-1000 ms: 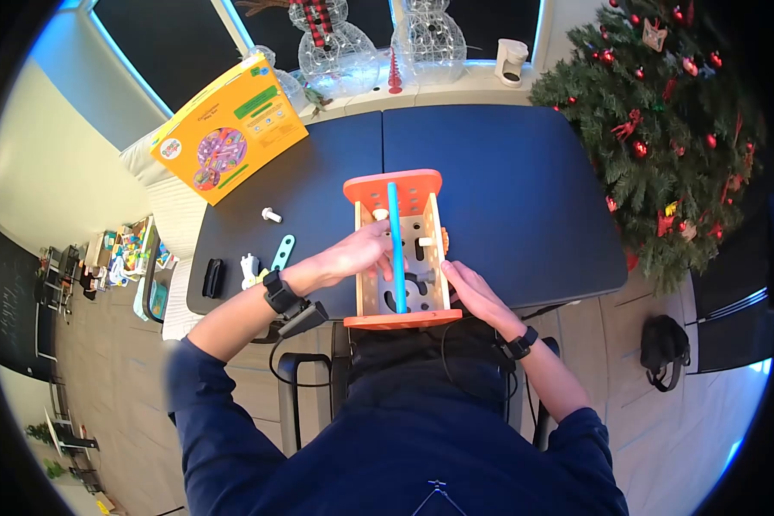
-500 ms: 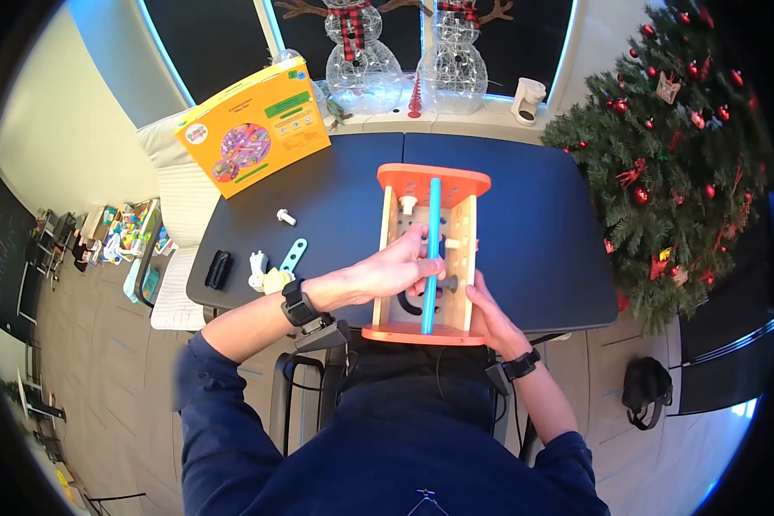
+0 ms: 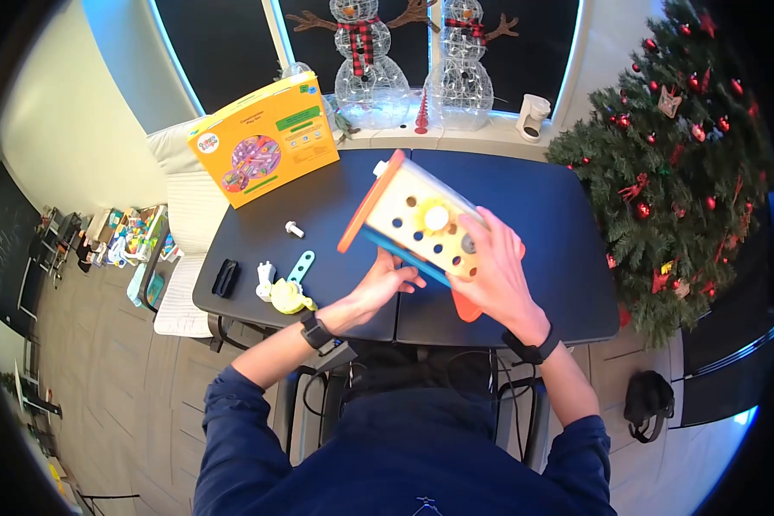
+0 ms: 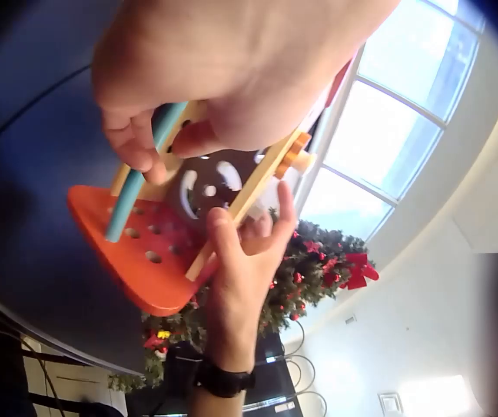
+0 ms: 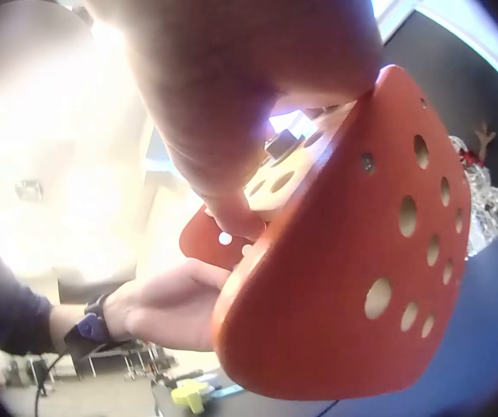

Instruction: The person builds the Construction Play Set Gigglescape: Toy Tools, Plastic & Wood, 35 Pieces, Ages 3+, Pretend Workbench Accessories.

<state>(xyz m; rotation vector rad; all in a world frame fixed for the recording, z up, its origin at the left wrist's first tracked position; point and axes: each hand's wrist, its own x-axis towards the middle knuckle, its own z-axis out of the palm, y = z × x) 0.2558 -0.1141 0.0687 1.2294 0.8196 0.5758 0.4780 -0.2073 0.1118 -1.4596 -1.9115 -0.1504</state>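
A toy toolbox with orange end plates, pale wooden sides full of holes and a blue rod handle is tilted over on its side above the table. My right hand grips its upper side panel, thumb and fingers on opposite faces in the left wrist view. Below it, my left hand holds the blue rod, fingers curled about it. A yellow gear-like piece sits on the upward-facing panel. At the far orange plate, a white bolt head sticks out. The orange plate fills much of the right wrist view.
On the table's left lie a loose white bolt, a teal strip with holes, a yellow piece, a white piece and a black case. A yellow box stands behind them. A decorated tree is at right.
The toolbox has turned from upright, with its inside facing up, onto its side. My right hand has moved up over its side panel; my left hand is now lower, beneath the tilted box.
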